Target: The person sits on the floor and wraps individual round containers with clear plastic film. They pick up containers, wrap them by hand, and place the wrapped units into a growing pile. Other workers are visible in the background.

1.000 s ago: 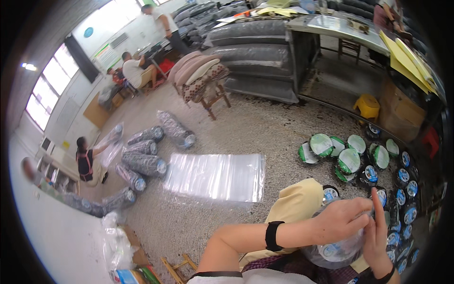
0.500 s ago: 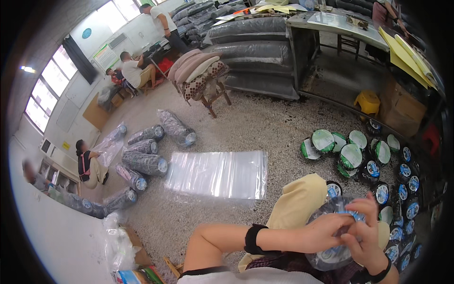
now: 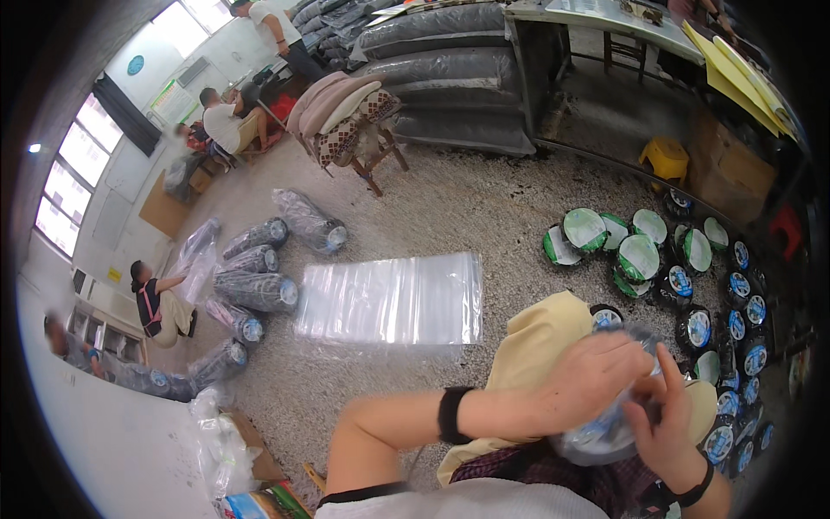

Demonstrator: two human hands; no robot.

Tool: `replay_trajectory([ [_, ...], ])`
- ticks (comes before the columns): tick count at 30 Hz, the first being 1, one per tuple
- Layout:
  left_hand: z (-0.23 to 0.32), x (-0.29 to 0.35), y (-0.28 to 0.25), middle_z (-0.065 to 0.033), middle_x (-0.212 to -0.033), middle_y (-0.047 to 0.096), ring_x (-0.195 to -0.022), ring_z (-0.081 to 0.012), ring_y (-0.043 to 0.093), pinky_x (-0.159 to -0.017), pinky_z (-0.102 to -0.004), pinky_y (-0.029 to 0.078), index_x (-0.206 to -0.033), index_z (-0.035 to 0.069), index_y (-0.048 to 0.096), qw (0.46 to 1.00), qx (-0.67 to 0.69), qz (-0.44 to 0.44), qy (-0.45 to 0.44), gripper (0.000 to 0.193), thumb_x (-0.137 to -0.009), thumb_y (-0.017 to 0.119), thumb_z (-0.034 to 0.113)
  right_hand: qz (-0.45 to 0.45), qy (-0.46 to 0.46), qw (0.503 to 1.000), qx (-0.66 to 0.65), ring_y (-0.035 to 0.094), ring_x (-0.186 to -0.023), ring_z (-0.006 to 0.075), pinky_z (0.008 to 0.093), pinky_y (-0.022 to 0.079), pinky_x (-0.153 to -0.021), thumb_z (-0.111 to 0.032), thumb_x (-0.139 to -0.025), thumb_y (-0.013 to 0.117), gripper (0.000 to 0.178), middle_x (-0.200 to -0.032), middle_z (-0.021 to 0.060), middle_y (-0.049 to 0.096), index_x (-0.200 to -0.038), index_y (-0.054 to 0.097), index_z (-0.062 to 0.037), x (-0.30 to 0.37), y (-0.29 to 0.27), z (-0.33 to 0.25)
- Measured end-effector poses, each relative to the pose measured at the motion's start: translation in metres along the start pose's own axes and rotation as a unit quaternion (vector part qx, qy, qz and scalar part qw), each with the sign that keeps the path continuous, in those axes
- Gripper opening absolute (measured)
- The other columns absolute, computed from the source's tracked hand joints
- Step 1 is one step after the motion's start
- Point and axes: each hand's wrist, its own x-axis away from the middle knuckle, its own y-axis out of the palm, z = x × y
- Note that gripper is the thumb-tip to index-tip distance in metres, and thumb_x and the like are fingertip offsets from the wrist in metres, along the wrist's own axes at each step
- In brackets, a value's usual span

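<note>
Between my knees stands a round bundle in a clear plastic bag point(image 3: 596, 443), with some blue print showing through. My left hand point(image 3: 592, 376) reaches across its top, fingers bent and closed on the plastic. At the bundle's right side my right hand point(image 3: 670, 428) curves its thumb and fingers around the gathered plastic, close to the left fingertips. Both hands partly cover the bundle's upper end. Just beyond my knee lies a flat stack of clear plastic bags point(image 3: 389, 298) on the floor.
Several round black bundles with blue labels point(image 3: 699, 329) and green-and-white ends point(image 3: 640, 258) crowd the right side. Dark bagged rolls point(image 3: 255, 291) lie at left, near a crouching person point(image 3: 160, 303). A cushion-covered chair point(image 3: 346, 121) and a yellow stool point(image 3: 664, 160) stand farther off.
My left hand has shifted over the top of the bundle, its fingers now bent down. The right hand's raised fingers have lowered toward the plastic. The whole view has tilted slightly.
</note>
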Motion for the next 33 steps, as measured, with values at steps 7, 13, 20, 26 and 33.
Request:
replay_trajectory([
  [7,-0.018,0.000,-0.017,-0.0050,-0.080,0.046,-0.075,-0.0245,0.049,-0.063,-0.0359,0.041,-0.077,0.009,0.049,0.967,-0.142,-0.124,0.171,0.021,-0.076,0.068,0.019,-0.090,-0.095,0.980,0.148,0.050,-0.062,0.0328,0.0385,0.041,-0.060,-0.005,-0.082,0.061,0.009,-0.067,0.0104,0.051,-0.074,0.057,-0.0039,-0.048,-0.027,0.024],
  [13,-0.053,0.001,-0.020,-0.0073,-0.094,0.057,-0.094,-0.0291,0.054,-0.080,-0.0396,0.043,-0.091,0.008,0.058,0.993,-0.029,-0.116,0.001,0.017,-0.081,0.068,0.018,-0.008,-0.026,0.999,-0.043,0.046,-0.117,0.0332,0.0387,0.034,-0.102,-0.005,-0.085,0.057,0.026,-0.125,0.0176,0.046,-0.111,0.052,-0.0035,-0.065,0.006,0.048],
  [20,-0.127,0.143,-0.274,-0.0094,-0.094,0.057,-0.082,-0.0218,0.055,-0.078,-0.0364,0.048,-0.109,-0.003,0.056,0.775,-0.411,0.323,-0.355,0.026,-0.100,0.045,0.020,0.018,-0.004,0.981,0.192,0.042,-0.127,0.0349,0.0422,0.036,-0.104,-0.003,-0.083,0.063,0.035,-0.140,0.0166,0.035,-0.116,0.053,-0.0050,-0.063,0.020,0.120],
  [26,-0.093,0.439,-0.335,-0.0172,-0.125,0.057,-0.107,-0.0291,0.060,-0.093,-0.0431,0.051,-0.129,-0.006,0.049,0.628,-0.089,0.726,-0.265,0.046,-0.098,0.045,0.027,-0.193,0.117,0.941,0.253,0.055,-0.105,0.0398,0.0440,0.048,-0.088,-0.012,-0.077,0.069,0.026,-0.117,0.0194,0.051,-0.101,0.059,-0.0047,0.031,0.082,0.245],
  [33,-0.294,0.485,-0.160,-0.0110,-0.088,0.070,-0.082,-0.0231,0.063,-0.079,-0.0348,0.050,-0.092,-0.002,0.069,0.652,-0.196,0.445,-0.582,0.017,-0.090,0.058,0.011,-0.616,0.371,0.691,-0.071,0.063,-0.101,0.0314,0.0384,0.049,-0.088,-0.037,-0.088,0.058,0.038,-0.107,0.0174,0.067,-0.112,0.067,-0.0095,0.215,0.170,0.326],
])
